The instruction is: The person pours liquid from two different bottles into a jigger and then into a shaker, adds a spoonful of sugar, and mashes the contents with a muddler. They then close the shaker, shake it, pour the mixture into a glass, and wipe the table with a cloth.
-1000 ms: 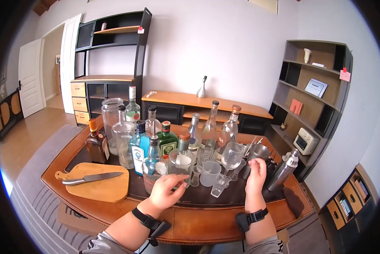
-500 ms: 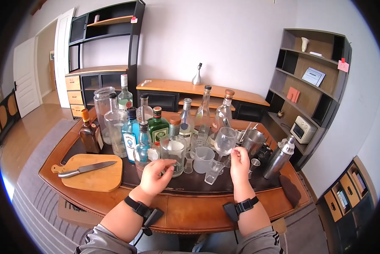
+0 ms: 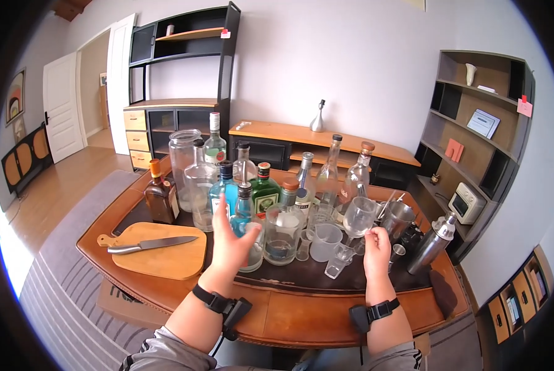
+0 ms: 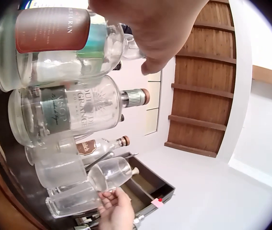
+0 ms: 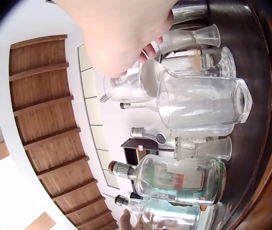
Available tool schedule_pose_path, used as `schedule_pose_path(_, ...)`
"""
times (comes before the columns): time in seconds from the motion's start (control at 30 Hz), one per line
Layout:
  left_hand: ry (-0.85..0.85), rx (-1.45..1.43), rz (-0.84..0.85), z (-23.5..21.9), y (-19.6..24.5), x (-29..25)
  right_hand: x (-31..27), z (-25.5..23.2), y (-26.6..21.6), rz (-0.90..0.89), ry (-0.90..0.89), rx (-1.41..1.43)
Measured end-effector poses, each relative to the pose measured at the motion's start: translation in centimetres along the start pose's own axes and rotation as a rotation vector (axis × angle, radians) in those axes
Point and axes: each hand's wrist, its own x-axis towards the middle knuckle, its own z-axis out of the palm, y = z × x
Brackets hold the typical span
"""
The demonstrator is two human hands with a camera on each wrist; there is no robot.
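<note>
My left hand is raised with thumb and fingers spread, beside the front clear bottle that has a metal pourer in its neck. In the left wrist view that hand passes over the bottle's upper part, and its brown label shows. My right hand has its fingertips at the lower bowl of a stemmed wine glass, thumb and finger pinching there. The wine glass stands upright among other glassware. Close by are a plastic measuring jug and a small clear glass.
A cutting board with a knife lies at the left. Several bottles, including a green one, crowd the middle. At the right stand a steel shaker, a mixing tin and a jigger.
My right hand has moved left to the wine glass. The left hand has shifted left, its fingers lifting and spreading beside the bottle with the pourer. The head view has swung about.
</note>
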Motion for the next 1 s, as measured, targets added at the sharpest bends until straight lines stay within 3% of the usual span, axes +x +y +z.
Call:
schedule_pose_path(0.1, -0.078, 0.218, 0.071, -0.1, 0.9, -0.4, -0.1, 0.0, -0.4, 0.006, -0.002, -0.001)
schedule_pose_path(0.2, -0.09, 0.284, -0.001, 0.0, 0.8, -0.4, 0.0, 0.0, -0.8, 0.011, 0.007, -0.016)
schedule_pose_path(0.5, -0.131, 0.18, -0.203, -0.9, -0.6, 1.4, 0.0, -0.1, -0.9, 0.036, -0.021, 0.01)
schedule_pose_path(0.63, -0.065, 0.197, -0.108, -0.3, -1.6, 1.1, 0.1, -0.1, -0.7, 0.03, -0.023, 0.009)
schedule_pose_path(1.0, -0.03, 0.22, -0.065, -0.2, -0.6, 0.8, 0.2, -0.2, 0.0, 0.026, -0.012, -0.066)
